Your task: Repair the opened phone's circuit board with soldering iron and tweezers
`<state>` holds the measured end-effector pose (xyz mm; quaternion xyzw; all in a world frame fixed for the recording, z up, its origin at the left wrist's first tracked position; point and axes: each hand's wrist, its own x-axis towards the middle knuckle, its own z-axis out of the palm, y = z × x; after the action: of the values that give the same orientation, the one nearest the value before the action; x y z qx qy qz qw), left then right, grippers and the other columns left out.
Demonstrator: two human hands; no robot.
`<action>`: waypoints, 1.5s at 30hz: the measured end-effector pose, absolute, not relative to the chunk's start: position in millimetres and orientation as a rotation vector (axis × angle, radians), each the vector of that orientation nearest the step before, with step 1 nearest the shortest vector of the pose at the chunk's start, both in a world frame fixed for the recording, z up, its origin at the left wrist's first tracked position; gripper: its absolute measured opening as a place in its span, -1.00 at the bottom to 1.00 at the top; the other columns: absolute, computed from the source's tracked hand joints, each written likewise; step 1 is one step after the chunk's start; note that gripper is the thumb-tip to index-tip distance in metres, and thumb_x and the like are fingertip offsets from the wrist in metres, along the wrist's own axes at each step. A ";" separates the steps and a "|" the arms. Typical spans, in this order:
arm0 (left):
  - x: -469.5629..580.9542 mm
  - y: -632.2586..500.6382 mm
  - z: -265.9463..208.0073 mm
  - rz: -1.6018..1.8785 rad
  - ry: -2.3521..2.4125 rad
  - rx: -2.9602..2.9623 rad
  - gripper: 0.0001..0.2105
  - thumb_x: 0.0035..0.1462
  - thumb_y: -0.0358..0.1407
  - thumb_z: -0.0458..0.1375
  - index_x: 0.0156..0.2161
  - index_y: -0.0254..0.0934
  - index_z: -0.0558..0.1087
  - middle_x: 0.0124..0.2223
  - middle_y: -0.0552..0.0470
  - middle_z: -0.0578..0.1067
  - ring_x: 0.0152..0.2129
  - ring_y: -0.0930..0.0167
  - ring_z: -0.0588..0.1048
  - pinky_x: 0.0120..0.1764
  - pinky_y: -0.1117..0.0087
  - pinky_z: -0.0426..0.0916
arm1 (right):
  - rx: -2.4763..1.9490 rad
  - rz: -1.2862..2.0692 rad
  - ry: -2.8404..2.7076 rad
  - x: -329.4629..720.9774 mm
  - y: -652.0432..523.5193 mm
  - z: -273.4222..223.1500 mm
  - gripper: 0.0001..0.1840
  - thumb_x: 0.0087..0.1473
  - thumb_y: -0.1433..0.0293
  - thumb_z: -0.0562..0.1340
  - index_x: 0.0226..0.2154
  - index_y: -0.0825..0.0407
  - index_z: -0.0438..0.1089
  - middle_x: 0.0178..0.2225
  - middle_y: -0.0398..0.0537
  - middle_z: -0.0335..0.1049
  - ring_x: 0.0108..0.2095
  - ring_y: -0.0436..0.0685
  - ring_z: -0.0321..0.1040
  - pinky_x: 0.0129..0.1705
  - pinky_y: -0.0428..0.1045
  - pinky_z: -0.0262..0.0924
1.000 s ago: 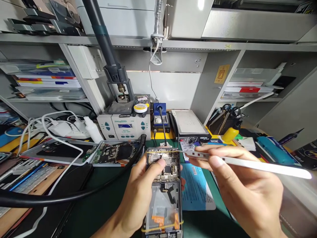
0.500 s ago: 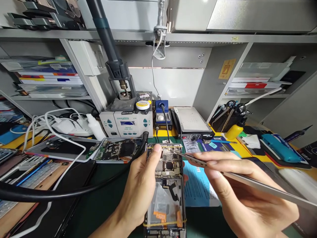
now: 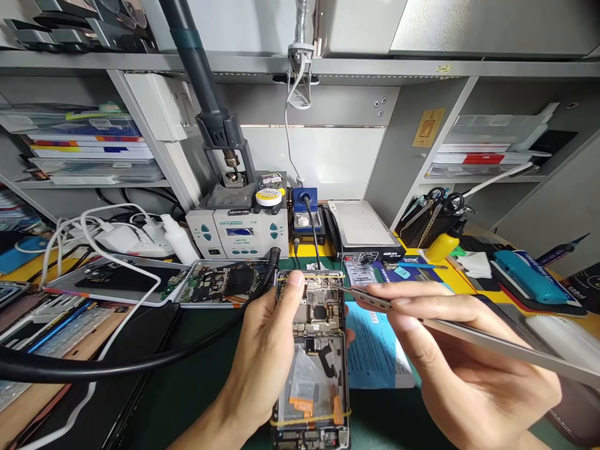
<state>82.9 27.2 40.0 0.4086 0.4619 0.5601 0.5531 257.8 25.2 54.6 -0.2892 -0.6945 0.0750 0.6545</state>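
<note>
My left hand (image 3: 265, 350) grips an opened smartphone (image 3: 316, 375) by its left edge, thumb pressed near the top and fingertips showing past the right edge. The phone's circuit board (image 3: 323, 312) is bare in its upper half, with orange flex tabs and a yellow rubber band (image 3: 323, 420) across the lower part. In my right hand (image 3: 469, 356), a pair of metal tweezers (image 3: 450, 328) is pinched between thumb and fingers. Their tip lies over the upper right of the board; whether it touches a part I cannot tell.
Behind the phone stand a hot-air rework station (image 3: 239, 231), a soldering iron stand (image 3: 307, 219) and a grey metal box (image 3: 363, 228). A black hose (image 3: 140, 372) crosses on the left past an opened device (image 3: 220, 281). A blue sheet (image 3: 375, 350) lies right of the phone.
The tweezers' tip has shifted slightly left and up over the board. Both hands keep their holds, and the whole view has moved slightly.
</note>
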 end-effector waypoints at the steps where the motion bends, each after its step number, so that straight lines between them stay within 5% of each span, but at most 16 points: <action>1: 82.8 27.5 39.2 1.293 1.065 0.969 -0.59 0.28 0.05 0.19 -0.10 -0.27 0.61 -0.25 -0.07 0.65 -0.25 0.25 0.60 -0.08 0.28 0.48 | -0.656 0.165 -1.579 257.4 25.1 54.9 -0.70 0.07 0.73 0.27 -0.25 0.07 0.57 -0.29 -0.05 0.61 -0.19 0.14 0.60 -0.11 0.01 0.52; 9: 82.4 26.2 36.0 1.350 1.163 1.046 -0.59 0.25 0.09 0.18 -0.34 -0.24 0.55 -0.33 -0.03 0.61 -0.33 0.30 0.56 -0.17 0.33 0.48 | -0.714 0.096 -1.521 256.7 26.6 54.7 -0.69 0.05 0.68 0.31 -0.24 0.00 0.58 -0.32 -0.13 0.61 -0.28 0.09 0.60 -0.19 -0.01 0.55; 19: 84.8 23.7 39.3 1.283 1.034 0.971 -0.60 0.30 0.08 0.14 -0.30 -0.23 0.57 -0.36 -0.01 0.62 -0.44 0.34 0.58 -0.35 0.37 0.52 | -0.766 0.024 -1.506 256.4 27.4 54.3 -0.71 0.04 0.65 0.33 -0.31 -0.07 0.59 -0.36 -0.23 0.59 -0.34 0.06 0.56 -0.29 -0.03 0.56; 37: 81.9 24.6 35.6 1.334 1.188 1.028 -0.58 0.22 0.12 0.20 -0.40 -0.22 0.50 -0.45 0.05 0.53 -0.46 0.34 0.49 -0.30 0.36 0.43 | -0.683 0.023 -1.519 257.9 29.3 48.9 -0.62 0.00 0.68 0.35 -0.20 -0.07 0.61 -0.34 -0.13 0.61 -0.32 0.22 0.60 -0.34 0.13 0.56; 45: 82.0 26.1 37.1 1.348 1.217 1.042 -0.58 0.20 0.13 0.21 -0.28 -0.23 0.57 -0.36 -0.01 0.61 -0.28 0.25 0.56 -0.13 0.31 0.47 | -0.642 0.018 -1.559 262.0 31.2 44.4 -0.66 0.02 0.69 0.37 -0.19 0.02 0.57 -0.34 -0.10 0.60 -0.32 0.15 0.58 -0.29 0.07 0.54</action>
<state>82.0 26.1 37.1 0.4310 0.5033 0.5575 0.5001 262.0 31.2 44.4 -0.2843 -0.6905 0.0081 0.6650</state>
